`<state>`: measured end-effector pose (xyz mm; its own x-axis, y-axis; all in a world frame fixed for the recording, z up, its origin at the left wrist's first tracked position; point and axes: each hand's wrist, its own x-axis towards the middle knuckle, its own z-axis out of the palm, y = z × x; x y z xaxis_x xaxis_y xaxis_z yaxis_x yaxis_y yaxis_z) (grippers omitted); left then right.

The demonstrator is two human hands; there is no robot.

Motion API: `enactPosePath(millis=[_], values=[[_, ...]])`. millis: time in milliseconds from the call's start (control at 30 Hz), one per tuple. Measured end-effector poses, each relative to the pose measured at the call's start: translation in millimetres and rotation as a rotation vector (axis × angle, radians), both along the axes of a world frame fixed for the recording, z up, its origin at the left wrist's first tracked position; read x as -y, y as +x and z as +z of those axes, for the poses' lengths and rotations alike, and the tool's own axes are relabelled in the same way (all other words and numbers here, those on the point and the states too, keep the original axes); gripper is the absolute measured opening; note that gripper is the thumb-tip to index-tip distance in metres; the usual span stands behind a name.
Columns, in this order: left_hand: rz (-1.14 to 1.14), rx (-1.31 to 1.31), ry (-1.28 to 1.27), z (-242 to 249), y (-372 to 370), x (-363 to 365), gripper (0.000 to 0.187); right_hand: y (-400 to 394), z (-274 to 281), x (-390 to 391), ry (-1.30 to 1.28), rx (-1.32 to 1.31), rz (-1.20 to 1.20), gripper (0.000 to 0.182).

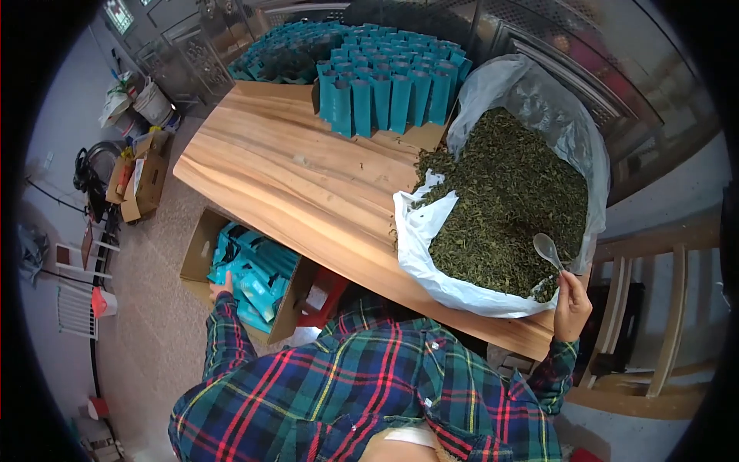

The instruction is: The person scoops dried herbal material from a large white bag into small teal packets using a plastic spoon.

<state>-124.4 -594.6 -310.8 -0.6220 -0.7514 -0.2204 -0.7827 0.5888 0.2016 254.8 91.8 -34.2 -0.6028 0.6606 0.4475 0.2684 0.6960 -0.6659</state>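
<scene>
My right hand (571, 306) pinches the handle of a clear plastic spoon (547, 249) at the near right corner of the table. The spoon's bowl is over a large heap of dried green tea-like leaves (500, 192), which fills an open plastic bag (427, 254) with its rim spread wide. Down to the left, my left hand (222, 287) reaches to a cardboard box (198, 245) below the table edge. Its thumb shows against the teal packets (258, 289) piled inside. The other fingers are mostly hidden, and I cannot tell whether they grip a packet.
Many teal pouches (400, 104) stand upright, tops open, at the back of the wooden table (285, 162). Stray leaves lie beside the bag. A wooden ladder-like frame (666, 323) is at the right. Another cardboard box (146, 181) and a white slatted stool (77, 308) are on the left.
</scene>
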Motion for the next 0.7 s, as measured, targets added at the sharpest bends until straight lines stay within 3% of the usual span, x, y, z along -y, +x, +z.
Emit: enactPosePath(millis=[100, 133, 200, 300, 367, 433, 500, 600, 700], values=[[-0.109, -0.198, 0.224, -117.5, -47.4, 100.1, 0.112, -2.2, -0.6, 0.5, 0.01, -0.007, -0.002, 0.014], [-0.119, -0.205, 0.225, -91.9, -43.8, 60.9, 0.112, -3.8, -0.9, 0.9, 0.014, -0.007, 0.002, 0.014], [0.192, 0.024, 0.758, -17.8, -0.7, 21.3, 0.114, -5.2, 0.2, 3.7, -0.006, -0.004, -0.004, 0.014], [0.156, 0.03, 0.707, 34.4, 23.5, -23.0, 0.105, -8.6, 2.1, 4.5, -0.045, 0.01, 0.003, 0.014], [0.142, 0.039, 0.676, 26.3, 18.5, -14.9, 0.102, -8.8, 2.5, 3.2, -0.035, 0.023, 0.01, 0.015], [0.032, 0.041, 0.775, -18.5, -2.9, 27.4, 0.095, -9.4, 2.6, 3.0, -0.034, 0.04, 0.01, 0.015], [-0.018, 0.05, 0.821, -7.6, 4.7, 19.9, 0.091, -12.2, 3.3, 2.7, 0.011, 0.046, 0.035, 0.015], [0.23, -0.011, 1.23, 37.8, 17.3, -22.2, 0.074, -15.2, 2.7, 4.8, 0.047, 0.056, 0.058, 0.015], [0.338, -0.007, 1.205, 49.1, 11.6, -15.0, 0.075, -16.7, 3.2, 6.2, 0.083, 0.07, 0.073, 0.016]])
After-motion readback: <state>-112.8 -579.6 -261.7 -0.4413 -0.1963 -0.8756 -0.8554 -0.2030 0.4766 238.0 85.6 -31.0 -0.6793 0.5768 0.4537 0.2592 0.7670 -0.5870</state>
